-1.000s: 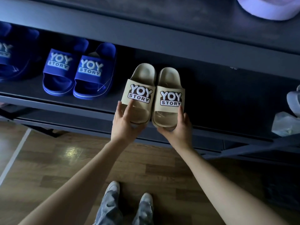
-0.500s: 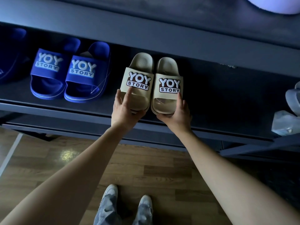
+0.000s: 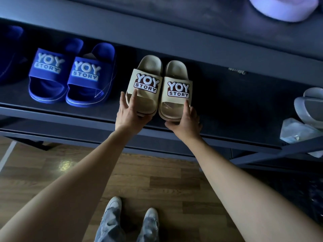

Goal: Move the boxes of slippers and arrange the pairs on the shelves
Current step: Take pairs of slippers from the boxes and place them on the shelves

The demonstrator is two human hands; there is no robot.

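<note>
Gripping the left beige slipper (image 3: 145, 81) at its toe with the left hand (image 3: 129, 114), fingers curled underneath and forefinger laid up to the strap. Cupping the toe of the right beige slipper (image 3: 176, 88) with the right hand (image 3: 186, 119), thumb on its rim.

Seen from the head view: set side by side and touching on the dark shelf (image 3: 227, 105), just right of the blue pair (image 3: 71, 74), with toes at the front lip. Likely to tip off that lip if released before being pushed deeper. Liable to skew apart under uneven pushing. Might bump the blue pair if slid leftward.
</note>
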